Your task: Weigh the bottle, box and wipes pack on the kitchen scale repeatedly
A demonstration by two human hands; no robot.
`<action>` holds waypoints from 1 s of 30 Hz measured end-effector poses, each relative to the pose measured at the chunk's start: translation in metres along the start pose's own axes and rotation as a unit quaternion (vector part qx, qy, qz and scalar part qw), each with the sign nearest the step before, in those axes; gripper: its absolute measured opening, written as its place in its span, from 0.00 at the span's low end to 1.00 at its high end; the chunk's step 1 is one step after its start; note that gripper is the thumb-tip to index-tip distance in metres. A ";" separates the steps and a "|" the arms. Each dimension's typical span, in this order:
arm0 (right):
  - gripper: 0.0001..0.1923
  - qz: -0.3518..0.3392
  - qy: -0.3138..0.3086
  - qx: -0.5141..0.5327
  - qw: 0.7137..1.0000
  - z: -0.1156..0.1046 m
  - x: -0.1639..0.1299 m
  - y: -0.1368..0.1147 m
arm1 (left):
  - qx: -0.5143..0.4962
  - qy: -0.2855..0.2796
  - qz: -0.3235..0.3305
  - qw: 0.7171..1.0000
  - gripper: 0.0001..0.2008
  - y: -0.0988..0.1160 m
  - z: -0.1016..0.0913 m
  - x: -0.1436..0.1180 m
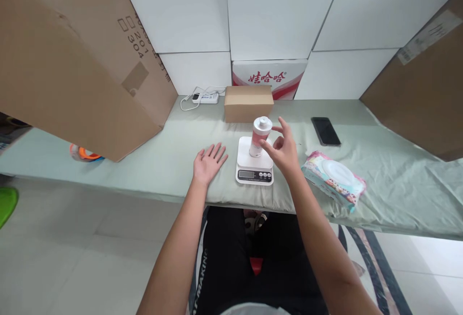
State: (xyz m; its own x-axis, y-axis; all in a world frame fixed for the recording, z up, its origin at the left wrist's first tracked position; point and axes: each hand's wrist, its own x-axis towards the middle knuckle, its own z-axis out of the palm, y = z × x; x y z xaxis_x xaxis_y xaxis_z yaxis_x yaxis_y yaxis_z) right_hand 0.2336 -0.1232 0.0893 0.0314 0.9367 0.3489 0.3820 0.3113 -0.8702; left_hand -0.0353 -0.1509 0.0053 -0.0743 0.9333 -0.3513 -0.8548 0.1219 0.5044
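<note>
A small white and pink bottle (259, 136) with a white cap stands upright on a white kitchen scale (254, 166) on the table. My right hand (283, 148) hovers just right of the bottle, fingers spread apart, thumb near the bottle's side, and it grips nothing. My left hand (208, 163) rests flat, palm down, on the pale green table cover left of the scale, holding nothing.
A small cardboard box (248, 103) sits behind the scale. A black phone (325, 130) and a pack of wet wipes (334, 178) lie to the right. A white power strip (204, 97) lies at the back. Large cardboard boxes (72, 59) flank both sides, with a tape roll (84, 153) at left.
</note>
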 end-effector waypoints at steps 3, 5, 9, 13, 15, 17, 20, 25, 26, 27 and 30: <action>0.46 0.019 0.016 0.021 0.999 -0.003 -0.021 0.009 | -0.001 -0.005 -0.001 1.000 0.20 0.000 -0.001 0.001; 0.43 0.034 0.021 0.036 0.999 -0.003 -0.033 0.013 | -0.002 -0.006 -0.001 1.000 0.20 0.000 -0.001 0.001; 0.41 0.047 0.019 0.049 0.997 0.001 -0.035 0.010 | 0.000 -0.002 0.001 1.000 0.21 0.000 0.000 0.001; 0.41 0.028 0.002 0.041 0.999 0.007 -0.016 -0.002 | 0.001 0.001 0.001 1.000 0.21 0.000 0.000 0.001; 0.40 0.015 -0.008 0.032 0.999 0.012 -0.005 -0.008 | 0.000 0.000 0.002 1.000 0.20 0.000 -0.001 0.002; 0.35 -0.003 -0.019 0.023 1.000 0.016 0.003 -0.014 | -0.002 -0.004 0.003 1.000 0.20 0.000 -0.002 0.002; 0.26 -0.032 -0.015 0.001 0.999 0.010 0.010 -0.021 | 0.000 -0.009 0.004 1.000 0.19 0.000 -0.002 0.001; 0.23 -0.050 0.137 -0.045 0.988 -0.056 0.025 -0.027 | 0.007 -0.006 0.007 1.000 0.22 0.000 0.000 0.000; 0.24 -0.040 0.167 -0.061 0.983 -0.075 0.029 -0.025 | 0.008 -0.005 0.007 1.000 0.22 0.000 0.000 0.000; 0.24 -0.023 0.191 -0.084 0.978 -0.094 0.033 -0.022 | 0.010 -0.005 0.008 1.000 0.22 0.000 0.000 0.000; 0.23 0.049 0.236 -0.163 0.957 -0.140 0.039 -0.002 | 0.017 -0.008 0.007 1.000 0.22 -0.001 0.000 0.000</action>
State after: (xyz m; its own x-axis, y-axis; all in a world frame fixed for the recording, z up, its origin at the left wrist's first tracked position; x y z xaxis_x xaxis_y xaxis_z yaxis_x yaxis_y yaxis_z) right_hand 0.3636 -0.1102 0.1538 0.4656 0.7584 0.4561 0.6216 0.0866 -0.7786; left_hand -0.0349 -0.1511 0.0048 -0.0778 0.9401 -0.3320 -0.8358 0.1201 0.5358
